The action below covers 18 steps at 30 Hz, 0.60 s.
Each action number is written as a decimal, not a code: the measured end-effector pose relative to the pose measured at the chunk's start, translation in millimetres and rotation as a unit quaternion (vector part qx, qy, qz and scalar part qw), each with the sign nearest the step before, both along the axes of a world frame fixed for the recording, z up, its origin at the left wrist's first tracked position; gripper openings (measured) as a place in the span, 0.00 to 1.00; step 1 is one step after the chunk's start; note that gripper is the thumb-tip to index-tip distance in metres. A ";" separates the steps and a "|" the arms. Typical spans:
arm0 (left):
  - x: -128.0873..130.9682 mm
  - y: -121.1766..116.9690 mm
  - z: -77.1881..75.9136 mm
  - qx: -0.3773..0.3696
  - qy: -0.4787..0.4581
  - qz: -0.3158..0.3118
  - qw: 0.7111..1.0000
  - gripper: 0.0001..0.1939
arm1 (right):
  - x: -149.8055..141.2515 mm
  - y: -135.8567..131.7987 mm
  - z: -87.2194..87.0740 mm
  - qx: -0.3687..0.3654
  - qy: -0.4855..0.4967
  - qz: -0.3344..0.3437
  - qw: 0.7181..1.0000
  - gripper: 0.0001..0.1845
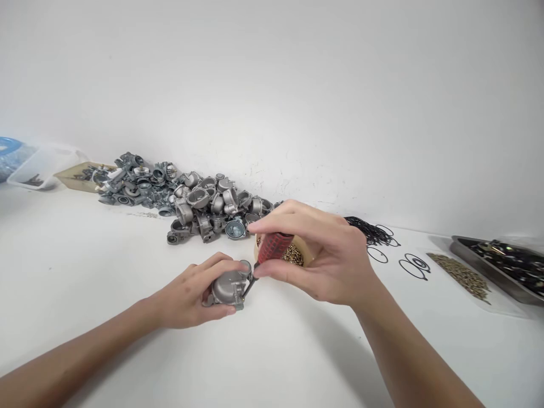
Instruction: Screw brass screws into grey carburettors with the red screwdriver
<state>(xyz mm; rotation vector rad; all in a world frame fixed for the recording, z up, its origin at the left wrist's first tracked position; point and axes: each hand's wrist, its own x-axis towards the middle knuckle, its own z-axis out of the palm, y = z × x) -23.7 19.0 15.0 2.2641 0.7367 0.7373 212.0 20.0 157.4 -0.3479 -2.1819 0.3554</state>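
My left hand [195,292] is wrapped round a grey metal carburetor [228,288] on the white table, thumb at its near side and fingers over the top. In my right hand [318,255] is a screwdriver [274,247] with a red and black handle, gripped between thumb and fingers. Its dark shaft slants down to the left, and the tip meets the carburetor's right edge. A small brassy spot shows at the tip, too small to make out. Behind the right hand, partly hidden, stands a pale bowl [306,249] of brass-coloured screws [294,256].
Grey carburetor parts [212,198] are heaped along the wall, with more metal bodies [136,184] further left. Plastic bins [42,164] stand at the far left. To the right lie black rubber rings [414,265], a spread of small screws [461,275] and a metal tray [488,277] of dark parts.
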 end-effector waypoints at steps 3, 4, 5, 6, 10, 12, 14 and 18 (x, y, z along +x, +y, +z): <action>-1.1 0.4 -2.5 0.004 0.007 -0.004 1.000 0.23 | -0.9 -2.7 0.4 0.006 -0.008 0.005 1.000 0.15; -1.7 0.6 -3.8 0.013 0.010 -0.003 1.000 0.23 | -1.0 -4.2 0.9 -0.007 -0.017 0.020 1.000 0.17; -2.2 0.9 -5.1 0.024 0.012 0.000 1.000 0.22 | -1.2 -5.5 1.2 -0.024 -0.025 0.034 0.999 0.20; -2.6 1.1 -6.4 0.037 0.013 0.004 0.999 0.22 | -1.5 -6.5 1.2 -0.036 -0.030 0.040 0.998 0.22; -3.3 1.2 -8.2 0.058 0.021 0.009 0.998 0.22 | -3.1 -6.4 -0.2 0.019 -0.006 -0.011 1.000 0.20; -3.2 0.9 -7.3 0.050 0.029 0.010 0.998 0.21 | -3.1 -6.2 0.4 0.031 -0.008 -0.010 0.999 0.18; -3.3 0.5 -6.7 0.046 0.029 0.011 0.998 0.21 | -2.7 -6.9 1.5 0.006 -0.027 0.021 0.999 0.20; -3.5 0.2 -7.5 0.059 0.020 0.020 0.998 0.21 | -3.9 -8.0 0.9 0.013 -0.014 0.011 1.000 0.19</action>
